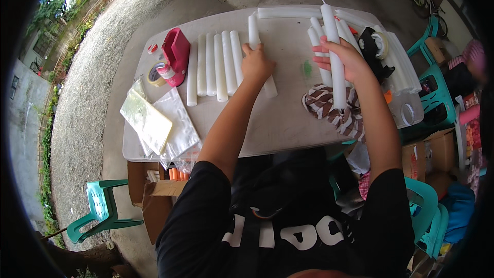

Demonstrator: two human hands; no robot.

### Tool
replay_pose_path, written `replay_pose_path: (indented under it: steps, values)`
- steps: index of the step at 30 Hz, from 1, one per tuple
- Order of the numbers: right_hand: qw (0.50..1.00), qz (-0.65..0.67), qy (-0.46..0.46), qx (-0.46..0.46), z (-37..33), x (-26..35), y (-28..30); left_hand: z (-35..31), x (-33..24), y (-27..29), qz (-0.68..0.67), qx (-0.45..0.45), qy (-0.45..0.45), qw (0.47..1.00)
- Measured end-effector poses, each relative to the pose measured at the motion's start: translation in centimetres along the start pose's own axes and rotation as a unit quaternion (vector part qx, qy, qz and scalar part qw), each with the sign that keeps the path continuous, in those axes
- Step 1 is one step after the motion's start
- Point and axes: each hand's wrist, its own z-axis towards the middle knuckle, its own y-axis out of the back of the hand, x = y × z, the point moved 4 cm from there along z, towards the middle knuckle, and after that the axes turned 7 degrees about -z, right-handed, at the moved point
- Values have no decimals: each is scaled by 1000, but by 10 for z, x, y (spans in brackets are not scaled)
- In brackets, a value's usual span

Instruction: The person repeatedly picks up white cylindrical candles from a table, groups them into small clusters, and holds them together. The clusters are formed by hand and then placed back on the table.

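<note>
My right hand (351, 57) grips a thick white candle (337, 77), held nearly upright with its wick at the top. My left hand (257, 64) is closed around another white candle (253, 28) that lies lengthwise on the table (293, 118). Left of that hand, several white candles (210, 64) lie side by side in a row. Further candles (288, 13) lie end to end along the far edge, and more (320, 54) lie behind my right hand. A brown-and-white striped cloth (320, 98) is bunched below the candle in my right hand.
A pink holder (177, 51), a pink bottle (173, 75), a tape roll (153, 75) and clear plastic bags (146, 121) occupy the table's left. On the right are a black tape dispenser (369, 46) and more candles (404, 67). Green chairs (103, 208) and a cardboard box (154, 203) stand nearby.
</note>
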Motion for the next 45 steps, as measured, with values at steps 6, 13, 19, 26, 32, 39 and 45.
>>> replay_pose_path:
  steps: [6,13,19,26,32,39,45]
  values:
    - [998,-55,21,-24,-22,-4,37,-9,-16,-18,250,-79,-26,965]
    - [998,14,11,62,-16,-29,11,-7,6,-10,176,-57,-9,983]
    - [960,-161,172,148,-29,-36,-63,-72,-36,-7,-614,150,-1,775]
    - [833,-512,208,30,32,-7,-25,-118,23,75,-708,-77,20,702]
    - [653,-726,-31,-214,92,-41,29,-143,39,123,-610,-200,-99,760]
    - [689,-684,-121,-208,120,-34,13,-152,50,122,-554,-220,-117,794]
    - [784,-584,-126,-169,147,-32,24,-152,46,118,-529,-204,-120,815]
